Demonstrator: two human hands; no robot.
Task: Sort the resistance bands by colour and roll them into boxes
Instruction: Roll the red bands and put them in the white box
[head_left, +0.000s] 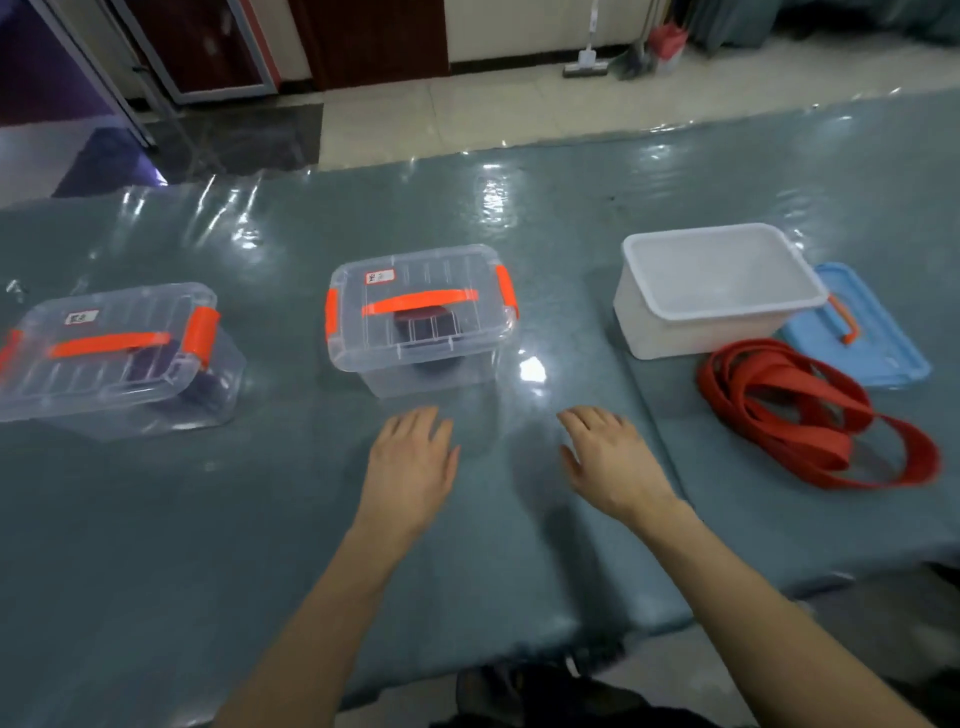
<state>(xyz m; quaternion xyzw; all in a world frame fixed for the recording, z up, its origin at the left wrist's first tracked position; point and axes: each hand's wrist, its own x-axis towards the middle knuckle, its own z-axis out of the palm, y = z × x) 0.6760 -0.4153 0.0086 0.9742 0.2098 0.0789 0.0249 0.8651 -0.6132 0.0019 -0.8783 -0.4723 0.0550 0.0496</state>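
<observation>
We hold both hands flat and empty at centre frame, left hand (413, 457) and right hand (605, 457) above the grey-green desk (156, 519). The loose red resistance band (800, 410) lies at right, before the open white plastic box (711, 291). Two lidded clear boxes (423, 317) (117, 358) hold dark rolls.

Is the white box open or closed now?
Open: the white box has no lid on, its bare inside shows, and the blue lid lies flat beside it.
</observation>
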